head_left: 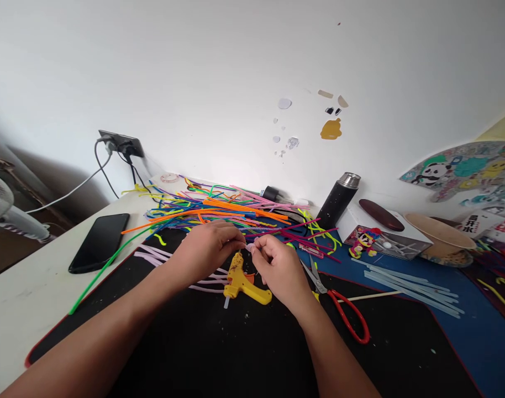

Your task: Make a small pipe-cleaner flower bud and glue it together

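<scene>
Above the yellow glue gun, my left hand (pixel 211 247) and my right hand (pixel 277 265) meet with fingertips pinched. Between them shows a small pale lilac piece of pipe cleaner (pixel 250 247), mostly hidden by the fingers. Both hands are closed on it. The glue gun (pixel 241 286) lies on the black mat just below, its nozzle close under my fingers and a clear glue stick poking out of its back end. Several lilac pipe cleaners (pixel 153 255) lie partly beneath my left forearm. Red-handled scissors (pixel 339 304) rest open to the right of my right hand.
A heap of coloured pipe cleaners (pixel 219 207) spreads along the wall. At left lies a black phone (pixel 99 242). A black flask (pixel 339 200), a white box (pixel 385 235), a small figurine (pixel 365 242) and several glue sticks (pixel 414 290) occupy the right.
</scene>
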A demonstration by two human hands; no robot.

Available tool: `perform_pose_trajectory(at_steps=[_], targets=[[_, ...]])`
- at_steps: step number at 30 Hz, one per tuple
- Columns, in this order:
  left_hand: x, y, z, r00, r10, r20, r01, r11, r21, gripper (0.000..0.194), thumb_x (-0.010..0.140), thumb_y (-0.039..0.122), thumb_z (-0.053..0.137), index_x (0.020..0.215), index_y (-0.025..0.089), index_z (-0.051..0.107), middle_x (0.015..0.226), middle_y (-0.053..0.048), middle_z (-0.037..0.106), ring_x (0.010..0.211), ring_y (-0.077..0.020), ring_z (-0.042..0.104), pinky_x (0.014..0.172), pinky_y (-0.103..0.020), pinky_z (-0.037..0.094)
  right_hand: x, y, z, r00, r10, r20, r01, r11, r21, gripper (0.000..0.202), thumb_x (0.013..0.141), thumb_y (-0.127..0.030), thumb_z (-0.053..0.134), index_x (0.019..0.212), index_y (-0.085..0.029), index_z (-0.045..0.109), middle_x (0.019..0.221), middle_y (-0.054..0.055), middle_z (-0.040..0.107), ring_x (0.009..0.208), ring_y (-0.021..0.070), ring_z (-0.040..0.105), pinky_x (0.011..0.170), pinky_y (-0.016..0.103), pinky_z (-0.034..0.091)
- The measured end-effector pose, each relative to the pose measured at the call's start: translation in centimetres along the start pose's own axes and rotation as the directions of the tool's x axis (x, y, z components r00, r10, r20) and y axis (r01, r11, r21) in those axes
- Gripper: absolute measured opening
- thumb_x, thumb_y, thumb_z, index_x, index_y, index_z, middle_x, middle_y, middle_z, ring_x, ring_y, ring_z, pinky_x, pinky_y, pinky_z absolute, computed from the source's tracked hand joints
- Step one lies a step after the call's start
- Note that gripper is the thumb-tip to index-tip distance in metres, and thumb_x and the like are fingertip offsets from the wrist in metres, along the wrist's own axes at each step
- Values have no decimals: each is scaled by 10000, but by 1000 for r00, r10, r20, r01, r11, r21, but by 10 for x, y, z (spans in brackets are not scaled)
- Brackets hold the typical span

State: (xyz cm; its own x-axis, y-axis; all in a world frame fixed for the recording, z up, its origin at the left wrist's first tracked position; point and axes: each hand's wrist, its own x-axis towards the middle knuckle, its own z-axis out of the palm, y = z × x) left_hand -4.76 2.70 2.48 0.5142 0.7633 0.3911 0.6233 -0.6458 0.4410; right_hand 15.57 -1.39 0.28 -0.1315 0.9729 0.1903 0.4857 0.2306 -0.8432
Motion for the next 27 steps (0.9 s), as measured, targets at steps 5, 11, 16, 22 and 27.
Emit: perform_pose_trajectory(at_steps=[5,11,16,22,27], targets=[[0,2,-3,997,76,-1,-75,992,105,184,993,189,614,920,209,782,905,-35,793,833,-207,709,734,-299,485,0,-1,3,997,-76,5,76,990,-118,183,967,-327,557,805,-242,555,559,-69,428,494,132,378,498,273,241],[1,0,0,990,91,110,-105,985,134,152,977,170,644,932,211,784,916,-34,803,864,-221,713,739,-304,473,0,-1,4,997,-55,50,64,978,-199,127,948,-279,574,830,-234,587,542,-74,441,488,133,375,527,285,239],[2,2,2,981,46,190,-60,996,69,126,974,218,668,947,217,791,951,-35,812,890,-227,713,773,-308,464,0,2,6,997,-50,58,63,969,-238,92,940,-251,587,853,-231,610,561,-63,499,495,136,417,537,287,259],[3,3,1,949,-254,185,294,926,-238,207,949,379,672,890,207,769,753,-4,732,691,-176,630,622,-275,399,0,1,3,999,-37,-5,37,999,-36,175,995,-370,578,916,-230,647,604,-53,527,519,141,481,519,267,321],[5,6,9,929,-276,248,371,661,-653,348,893,521,734,869,175,701,704,5,691,654,-142,579,629,-249,418,0,-3,2,999,7,-37,-1,987,161,245,997,-445,589,927,-218,652,643,-37,584,475,127,512,473,250,361]])
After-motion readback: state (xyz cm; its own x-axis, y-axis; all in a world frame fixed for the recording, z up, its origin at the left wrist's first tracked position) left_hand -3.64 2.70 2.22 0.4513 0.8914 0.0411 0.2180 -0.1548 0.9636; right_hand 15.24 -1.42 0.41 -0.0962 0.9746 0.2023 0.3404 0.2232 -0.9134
